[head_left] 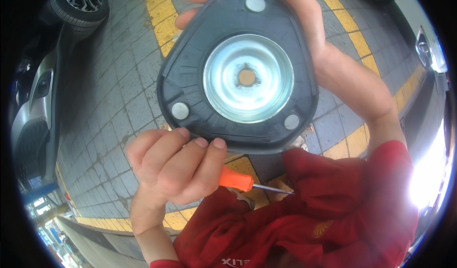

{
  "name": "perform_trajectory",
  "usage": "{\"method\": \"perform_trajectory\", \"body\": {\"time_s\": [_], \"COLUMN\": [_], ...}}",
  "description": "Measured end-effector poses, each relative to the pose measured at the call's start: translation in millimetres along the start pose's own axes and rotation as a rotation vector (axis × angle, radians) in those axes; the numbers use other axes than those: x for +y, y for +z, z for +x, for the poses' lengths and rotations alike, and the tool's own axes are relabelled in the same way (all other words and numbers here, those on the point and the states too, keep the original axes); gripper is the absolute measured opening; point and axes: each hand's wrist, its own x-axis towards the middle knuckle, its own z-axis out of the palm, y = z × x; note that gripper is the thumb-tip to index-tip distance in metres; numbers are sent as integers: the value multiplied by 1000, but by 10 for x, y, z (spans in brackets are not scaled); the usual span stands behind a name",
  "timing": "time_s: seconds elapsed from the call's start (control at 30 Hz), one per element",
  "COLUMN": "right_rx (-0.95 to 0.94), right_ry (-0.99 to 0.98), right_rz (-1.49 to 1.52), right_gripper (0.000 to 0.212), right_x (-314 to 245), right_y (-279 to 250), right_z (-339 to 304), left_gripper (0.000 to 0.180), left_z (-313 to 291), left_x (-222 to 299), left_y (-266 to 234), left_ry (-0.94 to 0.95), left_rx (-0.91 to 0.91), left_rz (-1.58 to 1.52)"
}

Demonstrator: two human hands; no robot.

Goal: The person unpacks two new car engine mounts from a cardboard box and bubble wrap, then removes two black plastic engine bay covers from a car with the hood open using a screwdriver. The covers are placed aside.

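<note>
Held up close is a strut mount (185, 68), a rounded black rubber triangle with a round silver metal cup (223, 89) in its middle. The cup has a small hole at its centre, and a flat grey disc sits at each of the mount's three corners. My right hand (307, 18) grips the mount at its far end, partly hidden behind it, with fingertips showing past the left edge. My left hand (176, 165) is closed round a screwdriver (238, 180) with an orange handle, its thin shaft pointing right. Its fingertips touch the mount's near edge.
Grey paving (114, 96) with yellow bands (159, 10) lies below. At the left stands a dark car (38, 106), with a tyred wheel (78, 3) behind it. A light-coloured car (421, 20) is at the far right. My red sleeves and clothing fill the bottom.
</note>
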Motion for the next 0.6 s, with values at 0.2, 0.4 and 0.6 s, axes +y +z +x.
{"method": "perform_trajectory", "body": {"time_s": [0.2, 0.4, 0.6], "right_rx": [-193, -179, 90], "right_ry": [11, -16, -98], "right_rz": [91, -8, -167], "right_gripper": [88, 88, 99], "right_x": [9, -43, -13], "right_y": [-133, 45, -26], "right_z": [55, 17, 110], "left_gripper": [29, 29, 36], "left_z": [-34, -30, -8], "left_x": [-34, -17, 0], "left_y": [37, 69, 62], "left_ry": [19, 17, 28], "left_rx": [23, 37, 10], "left_rz": [-11, 0, -23]}}
